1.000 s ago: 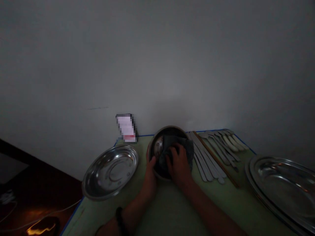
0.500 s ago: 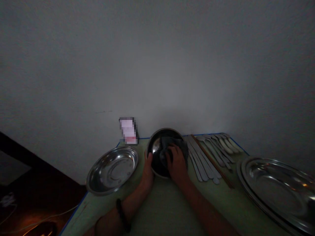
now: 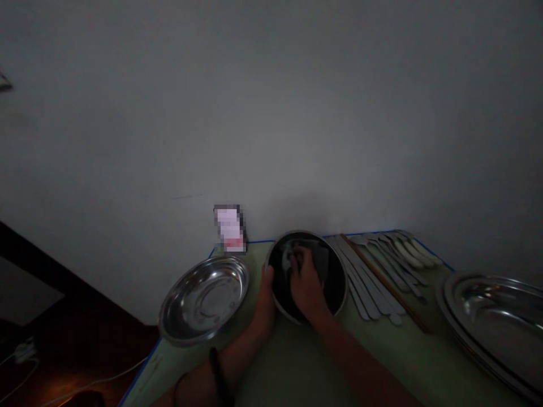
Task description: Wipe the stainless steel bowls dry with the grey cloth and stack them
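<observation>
A round metal bowl (image 3: 278,294) is held tilted over the table, its dark inside facing me. My left hand (image 3: 266,294) grips its left rim, the thumb on the near edge and the fingers hidden behind. Inside the bowl, my right hand (image 3: 304,277) is closed on a grey cloth (image 3: 319,255) pressed against the inner surface. Blur softens the cloth's outline. A dark bracelet circles my left wrist.
A shiny metal dish (image 3: 203,299) sits left of the bowl, with a propped phone (image 3: 229,228) behind it. To the right lie flat-handled cutlery (image 3: 360,280), brown chopsticks (image 3: 384,282) and several spoons (image 3: 403,265). Stacked metal dishes (image 3: 487,316) stand far right, a wall behind.
My right hand and the cloth have shifted toward the bowl's upper left inside. The bowl's opening now faces me more. The whole view has swung slightly left.
</observation>
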Available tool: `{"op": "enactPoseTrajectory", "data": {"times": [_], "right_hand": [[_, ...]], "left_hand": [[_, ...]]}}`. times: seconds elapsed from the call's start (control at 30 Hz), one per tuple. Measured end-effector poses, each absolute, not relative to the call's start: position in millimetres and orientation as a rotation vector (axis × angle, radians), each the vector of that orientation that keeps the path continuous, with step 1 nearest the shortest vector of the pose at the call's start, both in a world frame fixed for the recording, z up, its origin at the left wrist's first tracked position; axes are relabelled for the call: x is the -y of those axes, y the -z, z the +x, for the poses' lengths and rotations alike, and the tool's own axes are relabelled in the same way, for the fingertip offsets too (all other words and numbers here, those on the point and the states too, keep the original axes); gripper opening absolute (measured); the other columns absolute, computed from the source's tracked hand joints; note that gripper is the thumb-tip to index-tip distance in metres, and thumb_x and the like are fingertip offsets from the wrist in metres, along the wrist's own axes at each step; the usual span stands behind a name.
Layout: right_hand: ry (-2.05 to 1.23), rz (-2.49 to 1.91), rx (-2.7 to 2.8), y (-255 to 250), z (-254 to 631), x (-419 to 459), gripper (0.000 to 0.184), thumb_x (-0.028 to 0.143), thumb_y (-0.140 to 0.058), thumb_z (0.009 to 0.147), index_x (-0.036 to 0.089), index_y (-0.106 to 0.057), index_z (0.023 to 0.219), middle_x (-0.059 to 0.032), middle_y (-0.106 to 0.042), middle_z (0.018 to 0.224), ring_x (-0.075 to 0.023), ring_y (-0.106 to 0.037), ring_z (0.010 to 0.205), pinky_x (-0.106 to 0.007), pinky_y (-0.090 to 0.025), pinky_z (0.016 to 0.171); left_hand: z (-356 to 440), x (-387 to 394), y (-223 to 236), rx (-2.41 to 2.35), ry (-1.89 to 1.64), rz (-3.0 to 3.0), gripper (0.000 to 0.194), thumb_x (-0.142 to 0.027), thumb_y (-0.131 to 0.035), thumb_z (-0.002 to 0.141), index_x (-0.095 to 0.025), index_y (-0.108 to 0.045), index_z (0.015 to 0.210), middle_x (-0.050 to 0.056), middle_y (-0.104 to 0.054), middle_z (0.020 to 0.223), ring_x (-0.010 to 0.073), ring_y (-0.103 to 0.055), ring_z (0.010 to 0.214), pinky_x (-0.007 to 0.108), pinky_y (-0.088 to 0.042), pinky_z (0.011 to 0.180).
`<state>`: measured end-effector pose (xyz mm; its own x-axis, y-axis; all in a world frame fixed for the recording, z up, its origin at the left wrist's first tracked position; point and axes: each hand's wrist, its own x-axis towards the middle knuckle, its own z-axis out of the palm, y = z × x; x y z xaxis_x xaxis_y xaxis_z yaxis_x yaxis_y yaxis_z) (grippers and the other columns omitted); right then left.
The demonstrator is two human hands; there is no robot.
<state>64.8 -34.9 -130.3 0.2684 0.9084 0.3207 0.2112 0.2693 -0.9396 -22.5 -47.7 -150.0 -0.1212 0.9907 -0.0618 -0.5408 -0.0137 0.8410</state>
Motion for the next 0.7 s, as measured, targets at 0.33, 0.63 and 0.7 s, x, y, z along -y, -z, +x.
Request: {"op": "enactPoseTrajectory", "data": {"times": [0.33,0.63,0.7], "right_hand": [[-0.660,-1.051,2.158,119,94,63,0.044,0.018,-0.043,0.092,0.011,-0.049,0.135,-0.0174,-0.053,0.139,-0.0247,-0.051,0.128,-0.042,-0.044,0.105],[-0.622,-1.045,2.353,115,127,82,0.053,0.025,-0.062,0.082,0.016,-0.054,0.133,-0.0137,-0.057,0.136,-0.0286,-0.056,0.123,-0.046,-0.046,0.101],[-0.669,-1.095,2.249,111,136,71,0.034,0.020,-0.054,0.084,0.018,-0.067,0.115,-0.0113,-0.071,0.115,-0.0265,-0.067,0.105,-0.043,-0.052,0.092]], "left_hand": [[-19,56,127,-0.892,-1.474,0.459,0.045,-0.053,-0.047,0.088,-0.018,-0.074,0.082,0.007,-0.078,0.085,0.0268,-0.059,0.119,0.039,-0.034,0.112],[-17,45,127,-0.926,-1.549,0.514,0.044,-0.053,-0.048,0.087,-0.017,-0.074,0.086,0.007,-0.077,0.090,0.0255,-0.056,0.123,0.041,-0.031,0.114],[-18,44,131,-0.902,-1.536,0.540,0.044,-0.055,-0.053,0.084,-0.017,-0.074,0.088,0.008,-0.077,0.094,0.0273,-0.055,0.124,0.043,-0.033,0.113]]}}
